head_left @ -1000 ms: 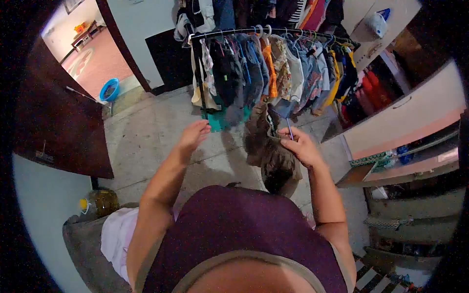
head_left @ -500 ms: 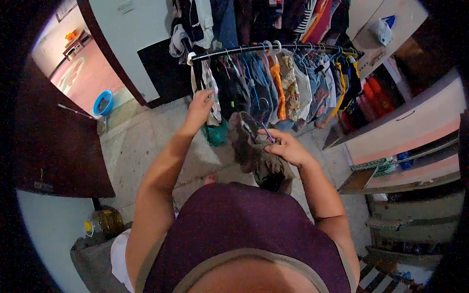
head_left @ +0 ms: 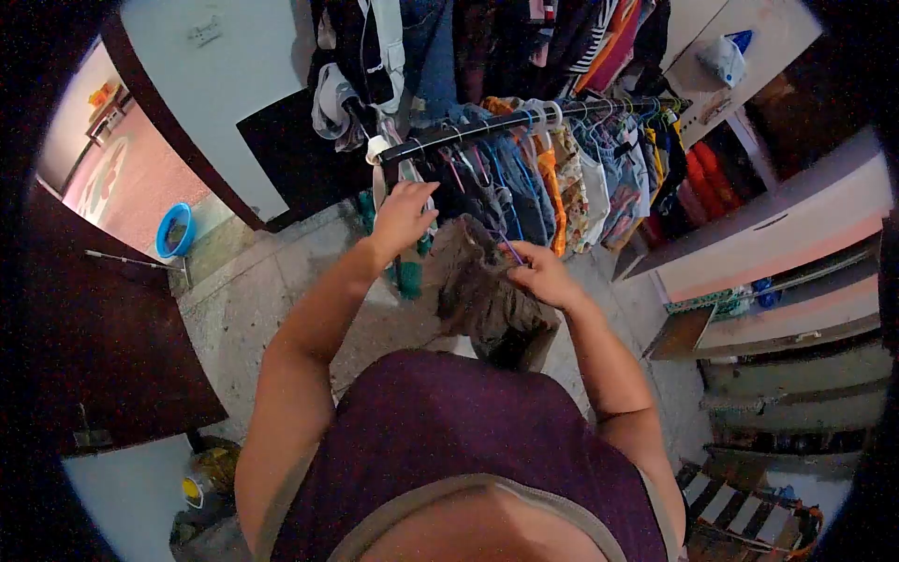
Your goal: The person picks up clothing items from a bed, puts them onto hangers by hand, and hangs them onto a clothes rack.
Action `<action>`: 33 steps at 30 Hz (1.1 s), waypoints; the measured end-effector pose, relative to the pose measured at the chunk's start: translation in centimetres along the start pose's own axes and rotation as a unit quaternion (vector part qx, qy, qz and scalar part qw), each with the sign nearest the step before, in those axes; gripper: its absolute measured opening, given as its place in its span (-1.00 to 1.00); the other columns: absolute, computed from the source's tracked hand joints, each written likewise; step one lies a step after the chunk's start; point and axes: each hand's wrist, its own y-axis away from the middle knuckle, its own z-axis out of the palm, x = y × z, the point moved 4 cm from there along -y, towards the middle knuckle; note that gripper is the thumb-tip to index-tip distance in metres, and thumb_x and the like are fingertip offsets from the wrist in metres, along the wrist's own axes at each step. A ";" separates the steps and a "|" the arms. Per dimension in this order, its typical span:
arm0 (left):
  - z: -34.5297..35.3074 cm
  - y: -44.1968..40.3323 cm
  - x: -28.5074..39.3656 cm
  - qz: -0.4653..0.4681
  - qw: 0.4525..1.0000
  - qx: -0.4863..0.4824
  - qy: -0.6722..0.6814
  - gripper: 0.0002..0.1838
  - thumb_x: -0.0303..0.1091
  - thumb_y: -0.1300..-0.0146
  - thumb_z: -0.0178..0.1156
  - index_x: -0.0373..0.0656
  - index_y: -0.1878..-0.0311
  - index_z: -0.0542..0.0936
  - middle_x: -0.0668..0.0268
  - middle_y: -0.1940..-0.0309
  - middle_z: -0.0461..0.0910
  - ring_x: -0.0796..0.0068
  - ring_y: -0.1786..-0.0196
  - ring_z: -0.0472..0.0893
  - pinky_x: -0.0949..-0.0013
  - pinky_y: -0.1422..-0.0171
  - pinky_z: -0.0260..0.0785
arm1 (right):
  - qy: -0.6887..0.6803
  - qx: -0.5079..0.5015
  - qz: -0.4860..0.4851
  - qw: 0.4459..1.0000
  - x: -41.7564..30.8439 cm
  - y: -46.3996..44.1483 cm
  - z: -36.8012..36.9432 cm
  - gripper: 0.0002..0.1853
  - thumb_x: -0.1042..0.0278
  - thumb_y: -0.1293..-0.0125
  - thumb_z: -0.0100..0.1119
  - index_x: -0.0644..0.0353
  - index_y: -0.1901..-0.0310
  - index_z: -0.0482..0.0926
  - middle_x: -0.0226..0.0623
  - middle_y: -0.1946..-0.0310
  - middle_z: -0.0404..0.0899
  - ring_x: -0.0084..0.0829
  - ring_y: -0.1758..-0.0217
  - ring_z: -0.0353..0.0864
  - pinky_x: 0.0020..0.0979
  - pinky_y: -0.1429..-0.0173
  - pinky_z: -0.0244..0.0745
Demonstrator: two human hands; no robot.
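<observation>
Here, garment [head_left: 482, 292], hanging from right hand [head_left: 543, 278]

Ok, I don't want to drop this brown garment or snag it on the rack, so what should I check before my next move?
1. Right hand has the purple hanger: ok, right hand pinches purple hanger.
2. Brown garment secure on the hanger: cannot tell, folds hide the join.
3. Left hand free of the hanging clothes: cannot tell, it overlaps them in view.
4. Brown garment on the rail: not ok, it hangs below, at the right hand.
5. Blue basin away from the rack: ok, it sits by the doorway.
</observation>
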 end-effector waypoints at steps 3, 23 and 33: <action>-0.6 0.3 0.4 0.034 0.999 -0.022 -0.037 -0.48 -0.31 -0.06 0.15 -0.12 -0.15 0.37 0.13 -0.09 0.40 0.05 -0.07 0.40 0.12 -0.15 0.28 | -0.045 -0.021 -0.023 0.998 -0.7 -0.7 0.4 -0.56 0.53 -0.03 0.09 0.25 -0.04 0.45 -0.36 0.17 0.50 -0.55 0.12 0.43 -0.47 0.01 0.34; -2.9 -0.1 1.6 0.061 0.975 -0.152 -0.150 -0.90 -0.46 -0.01 0.06 -0.21 0.37 0.49 0.14 0.37 0.48 0.15 0.24 0.53 0.21 0.19 0.42 | -0.115 -0.075 0.030 0.990 -3.8 -6.4 -1.1 -0.67 0.44 -0.06 0.10 0.29 0.08 0.48 -0.35 0.39 0.52 -0.56 0.34 0.44 -0.46 0.22 0.38; -2.9 -0.1 1.6 0.053 0.983 -0.136 -0.110 -0.86 -0.44 -0.03 0.03 -0.25 0.32 0.43 0.06 0.38 0.47 0.03 0.28 0.52 0.11 0.24 0.43 | 0.123 0.137 0.005 0.983 -2.9 -13.7 3.3 -0.73 0.31 -0.05 0.07 0.31 0.25 0.45 0.09 0.37 0.54 0.06 0.22 0.53 -0.09 0.10 0.43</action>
